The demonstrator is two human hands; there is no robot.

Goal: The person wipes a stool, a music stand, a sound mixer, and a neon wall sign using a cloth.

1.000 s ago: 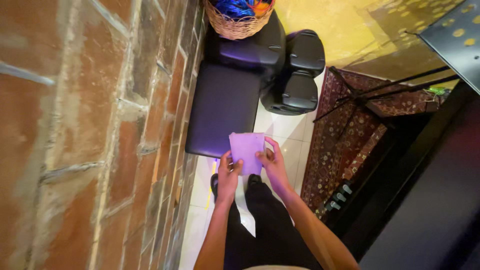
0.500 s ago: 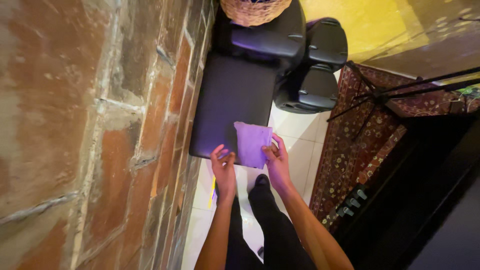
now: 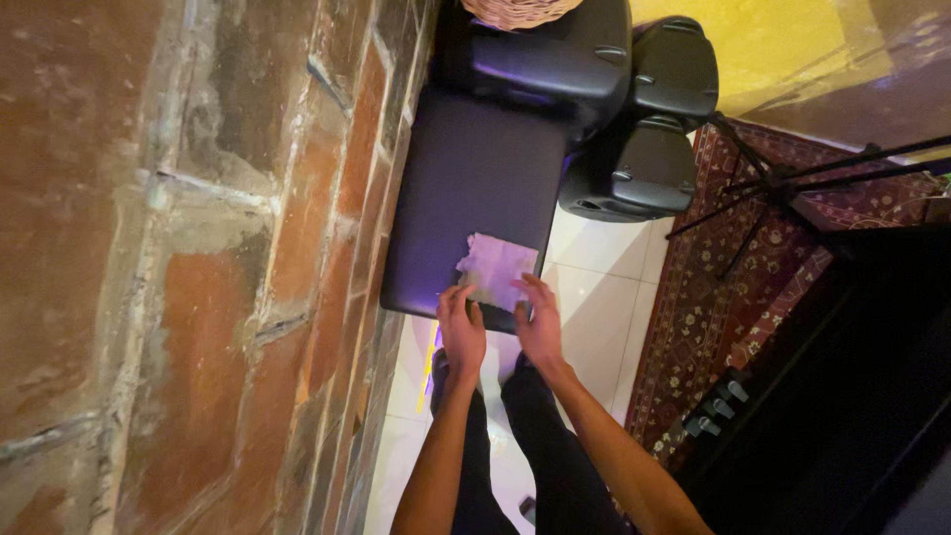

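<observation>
Your left hand (image 3: pixel 462 333) and right hand (image 3: pixel 538 327) lay flat, each grip spread open and pressing the near edge of the small pale lilac folded cloth (image 3: pixel 495 269), clamped on nothing. That cloth sat just beyond your fingertips on the dark padded desk (image 3: pixel 475 168), near its front right corner. It looked light, soft and limp, best pinched at the corners. The brick wall (image 3: pixel 198 248) hemmed your left; beyond stood black speaker cases (image 3: pixel 634 168); white floor tiles (image 3: pixel 594 297) were open rightward.
</observation>
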